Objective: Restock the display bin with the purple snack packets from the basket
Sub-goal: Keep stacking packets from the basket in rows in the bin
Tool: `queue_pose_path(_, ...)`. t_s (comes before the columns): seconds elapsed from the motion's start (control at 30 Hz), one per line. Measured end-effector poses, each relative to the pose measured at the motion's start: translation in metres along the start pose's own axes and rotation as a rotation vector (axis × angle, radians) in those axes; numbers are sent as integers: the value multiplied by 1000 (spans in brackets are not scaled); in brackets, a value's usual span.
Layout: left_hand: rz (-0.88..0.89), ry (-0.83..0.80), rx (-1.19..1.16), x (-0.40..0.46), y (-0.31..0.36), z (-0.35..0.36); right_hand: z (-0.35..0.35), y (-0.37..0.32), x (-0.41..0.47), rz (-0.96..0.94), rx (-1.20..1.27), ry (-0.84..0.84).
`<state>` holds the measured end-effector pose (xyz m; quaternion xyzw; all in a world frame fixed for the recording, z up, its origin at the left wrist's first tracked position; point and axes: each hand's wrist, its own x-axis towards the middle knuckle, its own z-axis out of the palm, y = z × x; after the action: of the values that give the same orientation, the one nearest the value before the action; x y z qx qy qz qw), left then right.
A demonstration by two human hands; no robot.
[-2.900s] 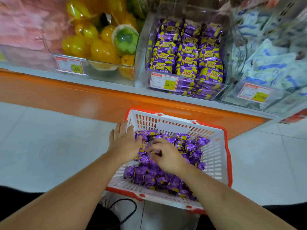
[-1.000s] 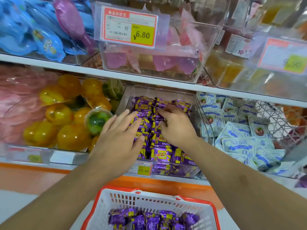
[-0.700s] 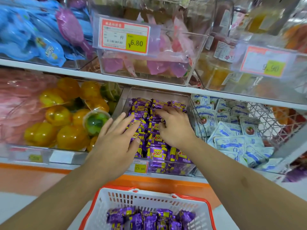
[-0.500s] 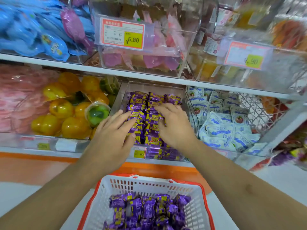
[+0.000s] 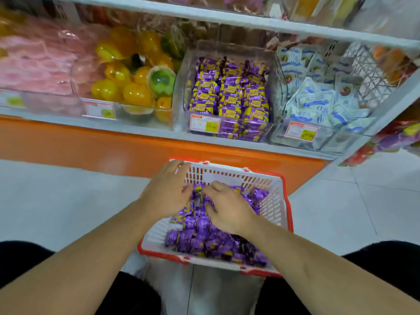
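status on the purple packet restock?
Left hand, right hand both in basket, gathering purple packets; grip unclear. Display bin near full. Nothing in the way.

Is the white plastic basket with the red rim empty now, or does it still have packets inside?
Not empty. The white plastic basket with the red rim holds a heap of purple snack packets covering most of its floor.

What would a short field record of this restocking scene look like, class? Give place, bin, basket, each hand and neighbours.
place: shop shelf above an orange base
bin: clear, holds rows of purple packets; price tag on front
basket: white with red rim, on the floor, holds loose packets
left hand: in the basket on the packets; grasp unclear
right hand: in the basket, fingers curled into the packets
neighbours: yellow sweets left of bin, blue-white sachets right
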<state>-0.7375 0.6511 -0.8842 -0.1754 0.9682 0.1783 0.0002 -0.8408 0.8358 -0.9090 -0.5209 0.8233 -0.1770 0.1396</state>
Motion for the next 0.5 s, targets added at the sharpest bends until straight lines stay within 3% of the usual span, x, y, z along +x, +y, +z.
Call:
queue_pose_path(0.1,-131,-143,59,-12,-20,24,35,1,-8,-62,-77,-210)
queue_pose_path(0.27,-387,-286,54,-10,-48,50,80,8,3,3,-11,-337)
queue_pose_path(0.4,-446,-361,-79,-14,-54,77,124,6,26,92,134,-427)
queue_pose_path(0.5,-465,-321,-70,-16,-50,90,167,-1,40,88,161,-484)
